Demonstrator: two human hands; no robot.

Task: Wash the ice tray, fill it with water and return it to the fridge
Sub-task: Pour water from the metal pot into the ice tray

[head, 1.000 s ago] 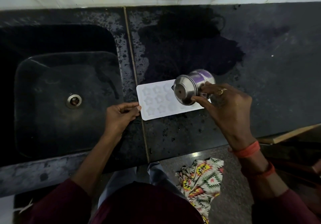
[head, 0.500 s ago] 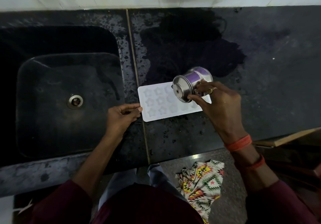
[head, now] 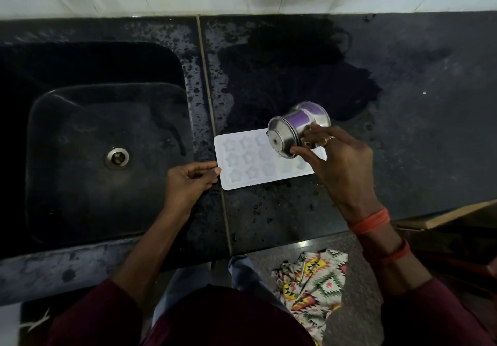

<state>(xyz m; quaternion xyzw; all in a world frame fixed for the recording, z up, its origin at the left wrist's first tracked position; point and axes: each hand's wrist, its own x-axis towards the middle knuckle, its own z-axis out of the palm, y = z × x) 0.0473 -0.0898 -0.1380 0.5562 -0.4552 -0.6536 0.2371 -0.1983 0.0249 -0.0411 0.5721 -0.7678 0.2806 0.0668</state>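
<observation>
Hardly anything has moved in the last second: the right hand has drawn slightly inward with its cup, and the left hand stays at the tray's end.

At far left the dark sink (head: 80, 211) lies open, with its drain (head: 116, 156) near the middle of the basin. The left hand (head: 188, 181) reaches over the sink's right rim. Its fingers are curled, and forefinger and thumb close on the left short edge of the ice tray (head: 250, 163), seemingly pinching it to keep it steady.

The tray lies flat on the black counter (head: 416, 144), just right of the counter seam (head: 212, 120). Its long axis runs left to right, with the right end tilted slightly away from the person. Star-shaped pockets show at the left end; it is too dim to tell whether they hold water.

Over the tray's right end the right hand (head: 341, 163) grips a steel cup (head: 293, 130) between thumb and fingers. The cup is tipped nearly onto its side above the pockets, and no stream can be made out.

Judging by this, filling is under way, and the pour would have to travel leftward along the tray's length, towards the left hand. Beyond the tray spreads a wet patch (head: 295, 71), and bare counter runs on to the right. The near counter edge lies close to the tray's long side. A level lift would be needed to avoid spilling.
</observation>
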